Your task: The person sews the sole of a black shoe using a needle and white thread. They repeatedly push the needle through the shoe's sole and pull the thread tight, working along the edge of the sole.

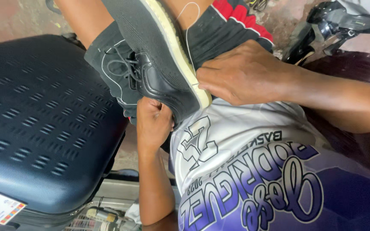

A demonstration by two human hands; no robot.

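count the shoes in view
2: a black shoe held on the lap by both hands, and a black heeled shoe on the floor top right. More may be hidden.

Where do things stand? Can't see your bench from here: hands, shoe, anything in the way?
Left hand gripping black shoe at its end. Right hand pressed on the cream sole edge, white thread looping up. Dark blue hard case close alongside, not blocking.

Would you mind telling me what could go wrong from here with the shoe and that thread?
1. The white thread runs taut from the pale sole edge; the right hand presses right there, so the thread might cut into the fingers.
2. The black shoe rests propped on the lap, steadied by the left hand; it may slip.
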